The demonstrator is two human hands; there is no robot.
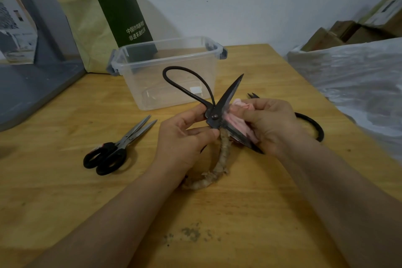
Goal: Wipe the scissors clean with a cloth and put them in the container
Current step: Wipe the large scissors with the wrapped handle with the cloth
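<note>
Hidden or unclear: a second iron pair (313,126) lies on the wooden table (65,191) behind the right hand (269,122). Only its tips and part of one handle loop show. The lower fingers of the left hand (182,139) are tucked out of sight. The far end of the wrapped handle (223,156) runs under the left wrist.

Fingers: the left thumb and forefinger pinch the open iron scissors (230,91) just by the pivot and hold them above the table. The right fingers are curled round a bunched pink cloth (239,124), pressing it on the lower blade. The upper blade points up and to the right.

The clear plastic container (134,76) stands lidless just behind the raised scissors. The black-handled steel scissors (117,146) lie closed on the table left of the hands.
</note>
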